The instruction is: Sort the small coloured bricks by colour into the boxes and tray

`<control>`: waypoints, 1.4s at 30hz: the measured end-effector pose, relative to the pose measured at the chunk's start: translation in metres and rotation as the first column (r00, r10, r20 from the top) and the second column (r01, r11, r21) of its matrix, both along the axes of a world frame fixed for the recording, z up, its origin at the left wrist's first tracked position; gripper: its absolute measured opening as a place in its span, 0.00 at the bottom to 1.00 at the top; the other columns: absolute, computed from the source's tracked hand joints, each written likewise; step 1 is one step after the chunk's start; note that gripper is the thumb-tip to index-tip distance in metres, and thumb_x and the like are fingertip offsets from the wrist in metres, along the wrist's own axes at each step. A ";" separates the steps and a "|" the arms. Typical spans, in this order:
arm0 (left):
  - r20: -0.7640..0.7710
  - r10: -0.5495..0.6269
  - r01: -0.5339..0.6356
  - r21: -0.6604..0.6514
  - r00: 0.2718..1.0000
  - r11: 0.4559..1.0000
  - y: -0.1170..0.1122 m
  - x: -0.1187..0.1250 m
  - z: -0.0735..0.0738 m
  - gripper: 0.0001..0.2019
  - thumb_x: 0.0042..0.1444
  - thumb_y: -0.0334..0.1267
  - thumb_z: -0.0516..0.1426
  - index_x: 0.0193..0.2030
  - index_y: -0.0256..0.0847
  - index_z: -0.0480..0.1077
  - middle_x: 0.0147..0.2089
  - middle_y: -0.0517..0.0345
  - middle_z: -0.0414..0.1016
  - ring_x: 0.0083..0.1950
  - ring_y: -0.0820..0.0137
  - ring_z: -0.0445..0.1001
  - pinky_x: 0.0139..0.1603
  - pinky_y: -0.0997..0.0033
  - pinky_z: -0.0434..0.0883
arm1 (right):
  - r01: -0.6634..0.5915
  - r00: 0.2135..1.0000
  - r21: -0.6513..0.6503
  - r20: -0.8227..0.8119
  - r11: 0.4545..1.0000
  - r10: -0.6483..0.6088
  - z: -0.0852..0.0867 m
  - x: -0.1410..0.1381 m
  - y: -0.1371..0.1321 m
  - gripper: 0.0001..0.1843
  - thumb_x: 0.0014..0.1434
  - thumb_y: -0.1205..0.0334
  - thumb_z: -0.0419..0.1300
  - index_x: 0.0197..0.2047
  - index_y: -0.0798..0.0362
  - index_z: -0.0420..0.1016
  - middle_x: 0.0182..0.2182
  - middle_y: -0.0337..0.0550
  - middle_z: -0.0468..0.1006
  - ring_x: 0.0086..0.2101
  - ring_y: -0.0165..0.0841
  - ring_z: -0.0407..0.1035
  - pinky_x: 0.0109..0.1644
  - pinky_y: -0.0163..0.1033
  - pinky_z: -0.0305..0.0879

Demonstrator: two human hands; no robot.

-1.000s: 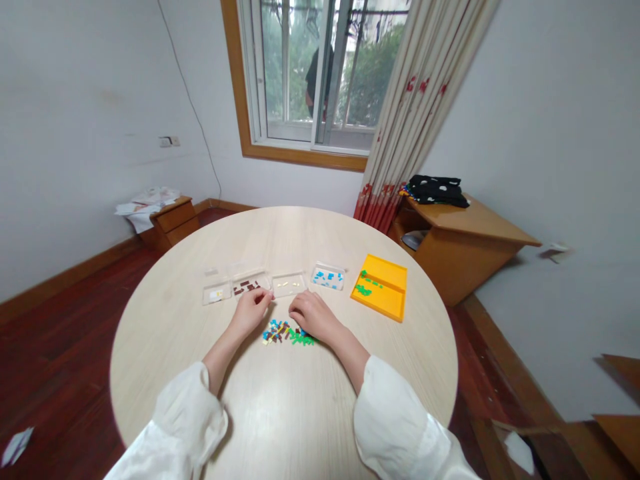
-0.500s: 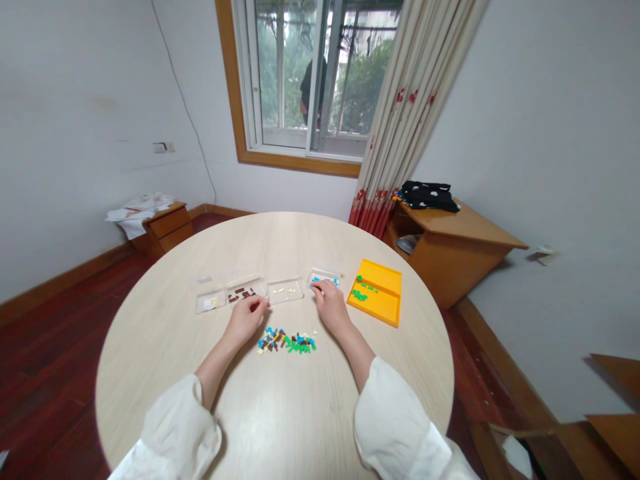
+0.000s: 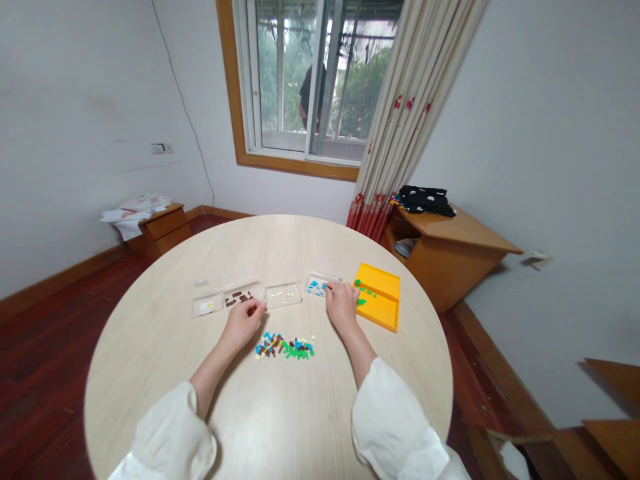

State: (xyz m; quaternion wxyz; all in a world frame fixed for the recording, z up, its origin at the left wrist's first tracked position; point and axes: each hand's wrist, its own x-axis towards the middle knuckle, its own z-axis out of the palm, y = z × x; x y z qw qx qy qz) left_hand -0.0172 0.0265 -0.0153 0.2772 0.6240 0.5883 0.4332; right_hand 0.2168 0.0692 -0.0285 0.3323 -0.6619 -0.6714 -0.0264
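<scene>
A heap of small mixed-colour bricks (image 3: 284, 346) lies on the round pale table (image 3: 270, 400). My left hand (image 3: 245, 319) rests curled just left of the heap, below a clear tray of brown pieces (image 3: 242, 294). My right hand (image 3: 342, 305) reaches between the clear tray of blue pieces (image 3: 317, 285) and the yellow tray (image 3: 381, 301) holding green pieces; its fingers are bent together and what they hold is hidden. Two more clear trays hold pale pieces: one in the middle (image 3: 283, 293), one at the far left (image 3: 206, 305).
A wooden desk (image 3: 450, 247) with dark cloth (image 3: 425, 198) stands at right by the curtain (image 3: 405, 120). A small cabinet (image 3: 157, 227) with papers sits at left. A person shows outside the window (image 3: 313, 87).
My right hand went from the heap up and right, past the blue tray to the yellow tray's edge. My left hand stayed by the brown tray.
</scene>
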 end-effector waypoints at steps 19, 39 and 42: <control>-0.035 -0.026 0.027 0.005 0.999 1.000 -0.001 0.005 -0.001 0.16 0.47 0.47 0.50 0.21 0.37 0.69 0.19 0.59 0.66 0.24 0.70 0.63 0.28 0.71 0.58 | -0.044 0.999 0.042 0.028 0.998 0.043 0.010 -0.005 -0.008 0.15 0.58 0.71 0.50 0.41 0.54 0.76 0.38 0.50 0.78 0.42 0.42 0.61 0.47 0.48 0.47; -0.029 0.044 -0.041 0.073 0.999 0.996 -0.008 -0.001 -0.010 0.18 0.50 0.48 0.48 0.16 0.39 0.59 0.16 0.64 0.55 0.22 0.75 0.55 0.26 0.74 0.54 | -0.744 0.666 -0.145 -0.076 0.653 0.742 0.011 -0.055 -0.062 0.15 0.56 0.76 0.54 0.42 0.52 0.76 0.36 0.43 0.76 0.41 0.33 0.63 0.46 0.40 0.52; -0.012 0.052 -0.051 0.088 0.999 0.995 -0.008 -0.001 -0.012 0.18 0.49 0.48 0.48 0.16 0.39 0.59 0.17 0.64 0.57 0.23 0.74 0.56 0.26 0.74 0.54 | -0.759 0.645 -0.161 -0.054 0.630 0.763 0.012 -0.060 -0.066 0.16 0.58 0.74 0.53 0.46 0.51 0.75 0.38 0.44 0.74 0.42 0.33 0.62 0.46 0.40 0.52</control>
